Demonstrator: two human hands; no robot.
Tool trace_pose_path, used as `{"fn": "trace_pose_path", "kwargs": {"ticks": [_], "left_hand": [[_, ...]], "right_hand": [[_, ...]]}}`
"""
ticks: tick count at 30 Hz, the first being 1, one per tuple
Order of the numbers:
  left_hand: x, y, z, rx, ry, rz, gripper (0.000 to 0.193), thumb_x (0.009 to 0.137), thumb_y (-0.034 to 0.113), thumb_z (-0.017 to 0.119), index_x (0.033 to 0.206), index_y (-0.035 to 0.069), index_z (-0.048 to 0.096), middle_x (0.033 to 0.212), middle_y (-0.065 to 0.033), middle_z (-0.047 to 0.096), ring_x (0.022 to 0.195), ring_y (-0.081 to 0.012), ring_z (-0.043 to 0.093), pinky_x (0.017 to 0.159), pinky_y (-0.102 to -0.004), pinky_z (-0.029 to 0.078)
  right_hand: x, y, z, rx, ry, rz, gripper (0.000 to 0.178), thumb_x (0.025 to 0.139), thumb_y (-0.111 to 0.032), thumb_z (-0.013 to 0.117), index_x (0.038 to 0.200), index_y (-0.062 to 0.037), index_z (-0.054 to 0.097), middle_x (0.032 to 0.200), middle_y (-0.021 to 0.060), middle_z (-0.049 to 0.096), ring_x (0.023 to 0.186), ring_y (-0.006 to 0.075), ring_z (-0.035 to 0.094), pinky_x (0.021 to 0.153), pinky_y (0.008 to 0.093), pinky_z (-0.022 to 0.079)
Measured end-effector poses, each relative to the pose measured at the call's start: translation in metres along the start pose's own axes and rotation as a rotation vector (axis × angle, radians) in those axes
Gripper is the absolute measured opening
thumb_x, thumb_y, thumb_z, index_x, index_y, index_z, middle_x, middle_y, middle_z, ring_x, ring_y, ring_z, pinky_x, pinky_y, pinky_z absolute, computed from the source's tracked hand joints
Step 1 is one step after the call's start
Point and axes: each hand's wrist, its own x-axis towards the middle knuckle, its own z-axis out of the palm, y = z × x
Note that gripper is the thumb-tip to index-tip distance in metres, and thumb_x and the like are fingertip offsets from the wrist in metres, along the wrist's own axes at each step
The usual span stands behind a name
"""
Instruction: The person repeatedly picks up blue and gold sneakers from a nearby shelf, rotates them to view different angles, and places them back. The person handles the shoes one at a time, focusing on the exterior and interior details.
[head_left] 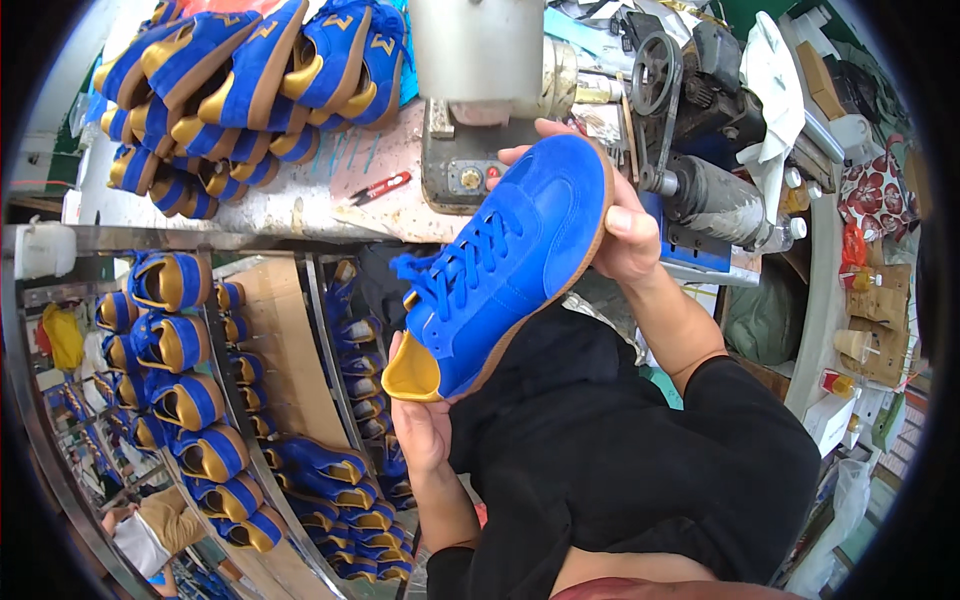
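Observation:
Between both hands I hold a blue sneaker [500, 270] with blue laces, a yellow-gold lining and a brown gum sole. Its toe points up and to the right, its heel toward the lower left. My left hand [420, 425] grips the heel end from below, the thumb along its side. Around the toe end closes my right hand [632, 235], thumb on the sole edge and some fingers behind the shoe. Beyond the toe stands a machine with a grey-white cylindrical housing [478, 50] over a dark base [460, 165].
A pile of blue-and-gold sneakers [235, 90] lies on the worktable at the upper left, near a red marker [381, 188]. Racks [225, 370] of similar shoes stand at the left. A belt-driven motor [700, 190] sits at the right. Another person [160, 530] appears at the lower left.

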Motion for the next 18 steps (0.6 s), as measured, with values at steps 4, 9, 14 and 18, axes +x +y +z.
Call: {"fn": "trace_pose_path", "kwargs": {"ticks": [4,9,14,18], "left_hand": [[-0.012,-0.018,-0.005,-0.164,0.022,0.103,0.096,0.091,0.066,0.045,0.153,0.001,0.011,0.154,-0.0166,0.028,0.141,-0.0293,0.033,0.115,-0.0477,0.029],[-0.023,-0.015,-0.005,0.014,0.18,0.173,0.093,0.093,0.065,0.044,0.15,-0.004,0.018,0.152,-0.0178,0.033,0.14,-0.0287,0.035,0.116,-0.0452,0.026],[-0.023,0.008,-0.017,0.162,0.269,0.455,0.105,0.08,0.057,0.071,0.145,-0.01,0.026,0.147,-0.0197,0.039,0.134,-0.0284,0.043,0.113,-0.0416,0.032],[-0.011,0.046,-0.022,0.351,0.362,0.554,0.108,0.076,0.058,0.075,0.145,-0.01,0.027,0.146,-0.02,0.04,0.129,-0.0289,0.047,0.108,-0.0419,0.039]], "right_hand": [[-0.009,0.006,-0.001,0.094,-0.06,0.059,0.104,0.07,-0.046,0.067,0.153,-0.0048,0.019,0.149,0.0327,0.029,0.134,0.0444,0.041,0.11,0.054,0.035],[-0.011,0.014,0.003,0.159,-0.115,0.076,0.101,0.073,-0.044,0.065,0.152,-0.0004,0.019,0.149,0.0302,0.032,0.135,0.0377,0.042,0.112,0.0476,0.032],[-0.003,0.015,0.0,0.109,-0.214,0.062,0.097,0.076,-0.04,0.064,0.15,0.0038,0.02,0.149,0.0268,0.036,0.134,0.0339,0.043,0.113,0.0439,0.031],[0.011,0.023,0.005,0.097,-0.25,0.048,0.09,0.08,-0.033,0.066,0.149,0.0042,0.023,0.144,0.0211,0.043,0.131,0.0296,0.045,0.111,0.042,0.033]]}}
